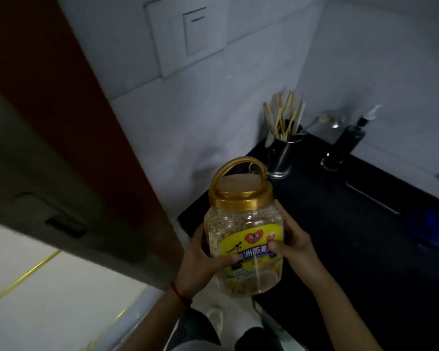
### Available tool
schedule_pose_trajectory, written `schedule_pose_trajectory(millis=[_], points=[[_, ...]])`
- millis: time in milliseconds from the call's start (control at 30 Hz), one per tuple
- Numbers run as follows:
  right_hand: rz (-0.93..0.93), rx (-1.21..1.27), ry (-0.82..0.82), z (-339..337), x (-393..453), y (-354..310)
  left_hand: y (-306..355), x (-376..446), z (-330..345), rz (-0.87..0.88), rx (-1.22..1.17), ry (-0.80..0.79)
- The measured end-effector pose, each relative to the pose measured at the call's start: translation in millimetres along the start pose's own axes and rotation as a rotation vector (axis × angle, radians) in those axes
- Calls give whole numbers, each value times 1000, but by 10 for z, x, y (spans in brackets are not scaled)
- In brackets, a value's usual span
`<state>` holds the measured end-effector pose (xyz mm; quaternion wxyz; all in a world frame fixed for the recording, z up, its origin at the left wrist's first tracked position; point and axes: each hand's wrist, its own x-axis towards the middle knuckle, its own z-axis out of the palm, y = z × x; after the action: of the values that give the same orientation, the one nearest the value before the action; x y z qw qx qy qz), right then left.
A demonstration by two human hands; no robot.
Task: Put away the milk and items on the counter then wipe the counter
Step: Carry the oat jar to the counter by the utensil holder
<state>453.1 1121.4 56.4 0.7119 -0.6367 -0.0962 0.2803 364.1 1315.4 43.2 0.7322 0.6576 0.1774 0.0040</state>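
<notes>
I hold a clear plastic oats jar [241,224] with a gold lid, a gold carry handle and a yellow label, upright in the air off the left end of the dark counter [352,236]. My left hand [203,257] grips the jar's left side. My right hand [292,239] grips its right side, thumb across the label. No milk is in view.
A metal cup of chopsticks [281,145] and a dark pump bottle [350,140] stand at the counter's back by the tiled wall. Something blue [436,229] lies at the counter's right edge. A red-brown door [61,102] is close on the left. A wall switch [188,36] is above.
</notes>
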Motion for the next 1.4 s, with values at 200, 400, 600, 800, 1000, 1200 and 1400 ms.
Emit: schedule_pose_trajectory(millis=[200, 400, 600, 800, 1000, 1200, 1400], points=[[-18, -75, -3, -146, 384, -87, 24, 444, 1, 62, 16, 32], [-27, -147, -58, -343, 770, -68, 8, 724, 99, 114, 126, 151], [10, -176, -73, -421, 923, 84, -179, 826, 138, 107, 203, 170], [-17, -269, -47, -392, 1054, 202, -239, 838, 152, 108, 263, 241], [36, -368, 75, -372, 1297, 290, -269, 927, 179, 2, 257, 390], [58, -287, 70, -430, 1384, 329, -269, 969, 336, -8, 235, 469], [49, -285, 70, -434, 1399, 330, -238, 991, 416, -13, 213, 493]])
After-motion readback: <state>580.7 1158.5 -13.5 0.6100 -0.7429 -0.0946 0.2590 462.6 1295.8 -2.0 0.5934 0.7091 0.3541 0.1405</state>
